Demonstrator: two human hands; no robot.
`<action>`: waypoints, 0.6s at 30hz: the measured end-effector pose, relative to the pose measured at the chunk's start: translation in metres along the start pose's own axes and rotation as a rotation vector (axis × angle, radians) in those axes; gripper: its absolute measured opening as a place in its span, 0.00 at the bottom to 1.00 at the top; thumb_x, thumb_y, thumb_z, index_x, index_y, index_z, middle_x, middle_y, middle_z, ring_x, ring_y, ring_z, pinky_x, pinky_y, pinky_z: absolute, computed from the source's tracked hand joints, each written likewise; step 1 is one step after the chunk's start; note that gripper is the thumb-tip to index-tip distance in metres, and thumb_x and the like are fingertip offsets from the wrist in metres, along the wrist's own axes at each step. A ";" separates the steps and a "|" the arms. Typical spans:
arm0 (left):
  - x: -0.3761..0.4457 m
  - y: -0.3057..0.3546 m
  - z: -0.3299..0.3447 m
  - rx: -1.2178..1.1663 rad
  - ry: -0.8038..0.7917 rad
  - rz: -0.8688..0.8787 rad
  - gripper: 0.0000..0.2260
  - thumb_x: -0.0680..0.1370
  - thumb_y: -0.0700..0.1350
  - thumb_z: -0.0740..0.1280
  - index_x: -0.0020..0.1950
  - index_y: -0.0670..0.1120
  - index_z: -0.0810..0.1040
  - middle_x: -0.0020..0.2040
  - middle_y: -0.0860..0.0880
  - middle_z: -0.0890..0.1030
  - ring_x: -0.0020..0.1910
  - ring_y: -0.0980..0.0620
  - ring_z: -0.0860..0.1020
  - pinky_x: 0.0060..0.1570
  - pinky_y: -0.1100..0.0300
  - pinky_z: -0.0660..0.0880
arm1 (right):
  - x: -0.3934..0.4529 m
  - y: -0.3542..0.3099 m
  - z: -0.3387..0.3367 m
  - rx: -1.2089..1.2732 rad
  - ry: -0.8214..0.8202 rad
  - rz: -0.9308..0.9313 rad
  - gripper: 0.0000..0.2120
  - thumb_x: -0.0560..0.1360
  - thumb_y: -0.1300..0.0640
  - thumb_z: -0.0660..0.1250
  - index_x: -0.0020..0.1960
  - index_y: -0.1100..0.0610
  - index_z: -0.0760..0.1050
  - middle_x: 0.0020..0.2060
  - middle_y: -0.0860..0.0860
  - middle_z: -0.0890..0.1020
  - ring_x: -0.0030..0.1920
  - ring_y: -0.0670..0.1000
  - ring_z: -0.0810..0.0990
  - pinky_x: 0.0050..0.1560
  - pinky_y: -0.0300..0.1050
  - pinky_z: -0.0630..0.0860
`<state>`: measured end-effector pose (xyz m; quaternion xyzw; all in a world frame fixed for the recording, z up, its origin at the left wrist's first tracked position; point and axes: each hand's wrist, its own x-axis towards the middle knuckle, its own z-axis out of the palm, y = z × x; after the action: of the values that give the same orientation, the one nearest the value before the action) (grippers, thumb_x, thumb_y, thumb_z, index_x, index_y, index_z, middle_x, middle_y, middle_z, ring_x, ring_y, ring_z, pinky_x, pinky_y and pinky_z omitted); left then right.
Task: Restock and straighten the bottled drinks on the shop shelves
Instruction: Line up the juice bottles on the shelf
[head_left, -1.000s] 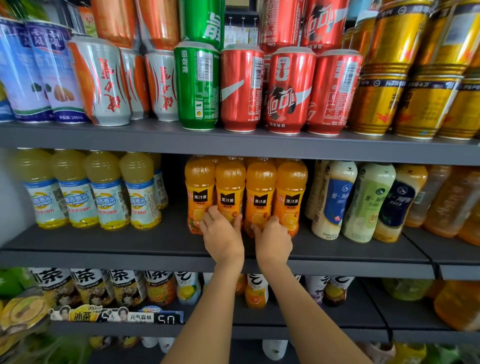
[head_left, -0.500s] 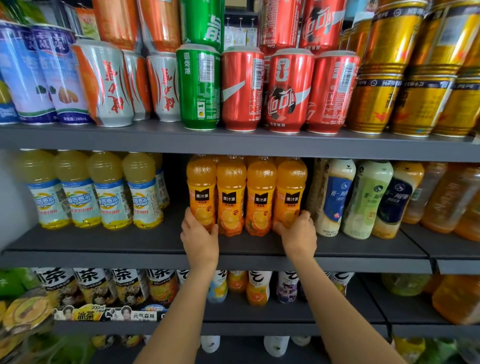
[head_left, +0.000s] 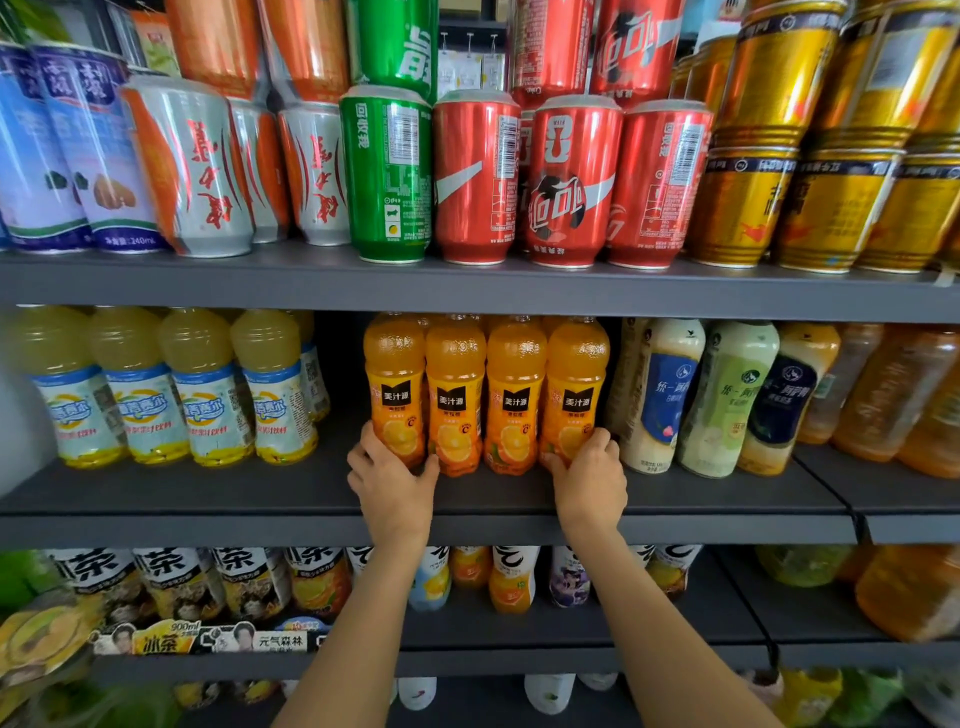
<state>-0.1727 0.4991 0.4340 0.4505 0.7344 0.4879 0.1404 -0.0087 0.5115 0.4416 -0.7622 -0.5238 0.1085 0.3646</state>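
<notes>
1. Your left hand (head_left: 393, 475) curls round the base of the leftmost orange juice bottle (head_left: 394, 387) on the middle shelf (head_left: 208, 499), thumb on its front and fingers wrapped to its outer side.
2. Your right hand (head_left: 589, 478) grips the base of the rightmost juice bottle (head_left: 574, 387) in the same way, fingers round the side that faces the milk tea bottles (head_left: 660, 395).
3. The front row is four juice bottles, upright, shoulder to shoulder, labels forward. The two middle ones (head_left: 485, 395) stand between your hands, held by neither. More orange bottles sit behind; how many, you cannot tell.
4. The relation that matters: each bottle's long axis is vertical and you hold low, so the row lies just ahead of and between your palms. A push or pull at the base will likely slide the row, but the tops could rock.
5. Neither hand is nearer; they bracket the row evenly. To square it, press inward and move both ends together.
6. To the left a bare gap separates the row from the yellow bottles (head_left: 208, 389); on the right the milk tea stands just beside your fingers, so little room there.
</notes>
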 end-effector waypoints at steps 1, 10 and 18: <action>0.000 -0.001 0.000 -0.003 -0.007 0.005 0.38 0.71 0.46 0.73 0.73 0.42 0.55 0.68 0.37 0.62 0.67 0.37 0.63 0.62 0.44 0.65 | 0.000 0.000 0.001 -0.011 0.005 -0.002 0.24 0.74 0.50 0.67 0.61 0.62 0.63 0.60 0.58 0.72 0.61 0.60 0.72 0.53 0.54 0.72; 0.001 0.000 -0.002 -0.028 -0.009 0.008 0.38 0.70 0.46 0.74 0.73 0.42 0.55 0.68 0.37 0.62 0.67 0.37 0.62 0.62 0.43 0.65 | 0.000 -0.004 0.003 -0.064 0.017 -0.010 0.25 0.74 0.49 0.67 0.61 0.62 0.63 0.60 0.58 0.71 0.62 0.59 0.72 0.52 0.53 0.73; -0.013 -0.010 0.001 -0.022 0.049 0.104 0.30 0.71 0.43 0.72 0.69 0.40 0.63 0.64 0.37 0.66 0.63 0.38 0.66 0.62 0.47 0.66 | 0.001 0.013 -0.005 0.065 -0.048 -0.029 0.24 0.74 0.51 0.68 0.64 0.61 0.65 0.60 0.57 0.74 0.61 0.57 0.73 0.54 0.52 0.71</action>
<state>-0.1703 0.4877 0.4220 0.4744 0.7079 0.5133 0.1018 0.0042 0.5076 0.4365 -0.7396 -0.5394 0.1383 0.3780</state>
